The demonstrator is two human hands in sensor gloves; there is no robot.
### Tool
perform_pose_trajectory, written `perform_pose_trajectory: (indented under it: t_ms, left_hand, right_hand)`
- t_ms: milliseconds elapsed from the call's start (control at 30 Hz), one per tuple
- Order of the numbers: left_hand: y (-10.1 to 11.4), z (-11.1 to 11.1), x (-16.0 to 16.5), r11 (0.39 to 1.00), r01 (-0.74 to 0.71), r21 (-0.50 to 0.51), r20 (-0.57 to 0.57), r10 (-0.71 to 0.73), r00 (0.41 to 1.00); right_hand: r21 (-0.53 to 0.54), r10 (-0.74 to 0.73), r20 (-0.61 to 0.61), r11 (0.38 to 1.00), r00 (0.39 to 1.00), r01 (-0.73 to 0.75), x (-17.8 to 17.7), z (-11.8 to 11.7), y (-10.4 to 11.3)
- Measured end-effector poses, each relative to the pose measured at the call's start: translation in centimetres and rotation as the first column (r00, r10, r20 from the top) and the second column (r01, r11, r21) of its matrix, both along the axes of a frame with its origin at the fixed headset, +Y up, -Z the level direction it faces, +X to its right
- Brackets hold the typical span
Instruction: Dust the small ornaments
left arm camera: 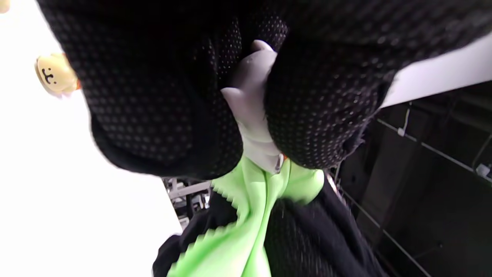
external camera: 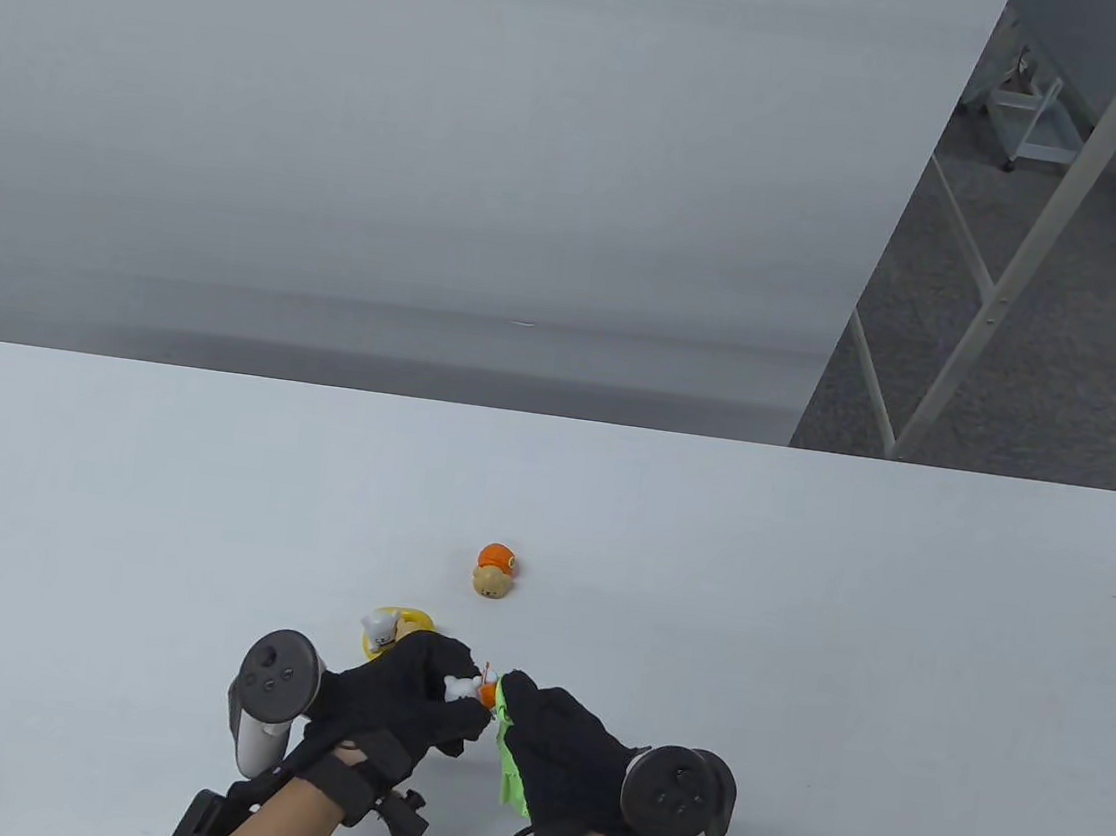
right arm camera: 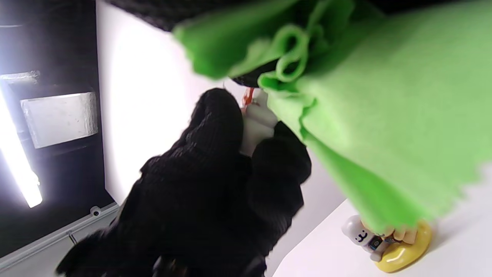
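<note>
A pale grey desk with rounded far corners fills the lower half of the table view. Beyond its far edge, from nine to one o'clock, stands a plain light grey partition wall, evenly lit. At two o'clock lies dark grey carpet floor, crossed by the slanting white metal frame of another piece of furniture. At one o'clock a small white stand sits on the carpet. In the right wrist view a bright strip light glows at nine o'clock.
</note>
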State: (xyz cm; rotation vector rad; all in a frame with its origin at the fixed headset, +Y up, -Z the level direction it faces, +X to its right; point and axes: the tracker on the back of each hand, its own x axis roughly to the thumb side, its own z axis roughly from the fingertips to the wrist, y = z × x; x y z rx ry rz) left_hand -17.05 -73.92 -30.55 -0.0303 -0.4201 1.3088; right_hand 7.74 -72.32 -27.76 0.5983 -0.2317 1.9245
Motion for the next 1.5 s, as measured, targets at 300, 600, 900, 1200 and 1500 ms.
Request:
perform_pose_trajectory:
  t_ms: [300,600,900,1200,1500]
  left_hand:
    - [2.6,-0.7,-2.7,0.989,0.046,0.141,-0.163,-0.023,0.986]
    - [6.3,-1.4,-6.0,0.899,0.369,0.236,-0.154,-0.340,0.928]
    - [2.9,-3.2,-10.2,0.667,0.722,0.187,-0.134,-0.710,0.691]
    - [-1.0,-3.6,-11.5,0.565,0.811,0.151,-0.054,-0.814,0.578]
    - [-3.0,-3.5,-10.6,0.449,0.876,0.173,-0.008,-0.889,0.457]
  right_hand:
    - [0.017,0.068,-0.055,0.998,0.996,-0.067,0.0,0.3,0.8]
    - [-0.041,-0.022,0.080,0.999,0.997,0.025,4.2,-0.4,0.8]
    - [-0.044,-0.047,0.131,0.998,0.990,0.053,5.6,-0.9,1.0]
    - [-0.063,-0.040,0.137,0.997,0.990,0.050,5.7,-1.1,0.6]
    - [-0.052,-0.017,0.131,0.998,0.991,0.024,5.6,-1.0,0.7]
